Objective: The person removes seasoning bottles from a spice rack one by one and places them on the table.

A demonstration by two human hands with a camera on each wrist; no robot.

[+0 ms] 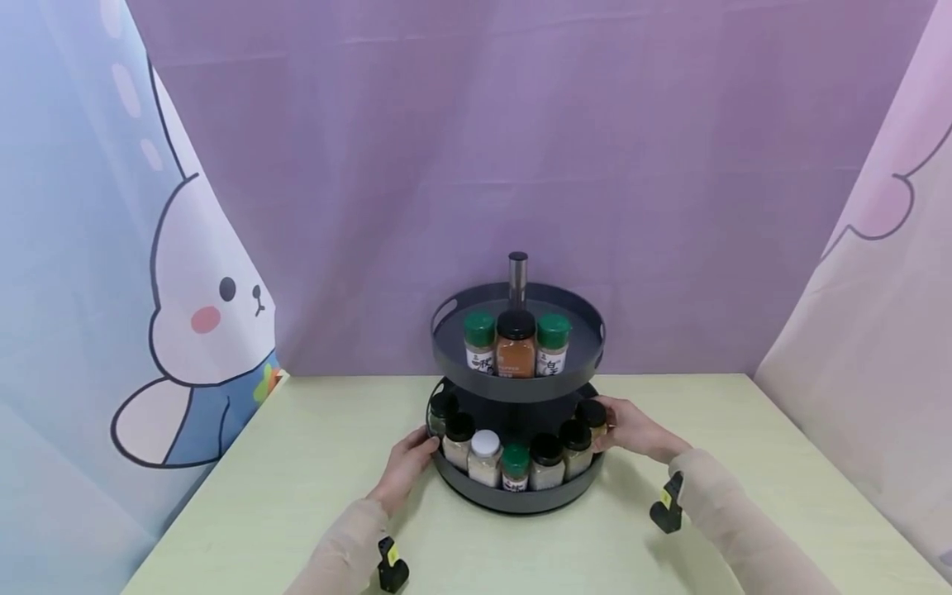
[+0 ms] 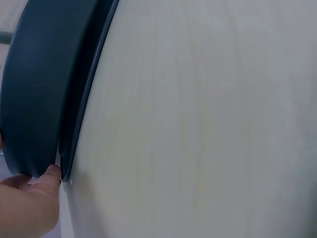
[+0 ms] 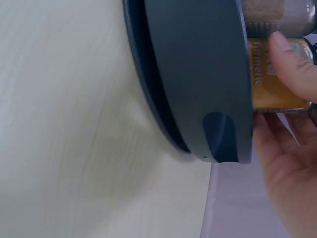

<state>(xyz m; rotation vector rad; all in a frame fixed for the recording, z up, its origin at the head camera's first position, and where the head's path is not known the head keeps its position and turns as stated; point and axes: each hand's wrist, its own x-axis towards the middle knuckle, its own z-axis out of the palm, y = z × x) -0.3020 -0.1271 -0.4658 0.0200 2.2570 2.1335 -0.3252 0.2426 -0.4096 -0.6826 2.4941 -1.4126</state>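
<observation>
A dark grey two-tier lazy Susan (image 1: 513, 500) stands on the table with jars on both tiers. At the left side of its lower tray, my left hand (image 1: 405, 467) grips the edge; in the left wrist view the thumb (image 2: 49, 176) lies at the tray wall and other fingers are partly hidden behind it. My right hand (image 1: 635, 430) holds a black-lidded turmeric jar (image 3: 275, 74) at the right of the lower tray, thumb on one side and fingers on the other. The jar's base is right at the tray rim, beside another jar (image 3: 277, 17).
Several jars with black, white and green lids line the lower tray, among them a white-lidded jar (image 1: 485, 459). On the upper tray (image 1: 565, 314) are two green-lidded jars and a black-lidded orange one (image 1: 516, 347). A purple curtain (image 1: 521, 149) hangs behind the pale table (image 1: 335, 430).
</observation>
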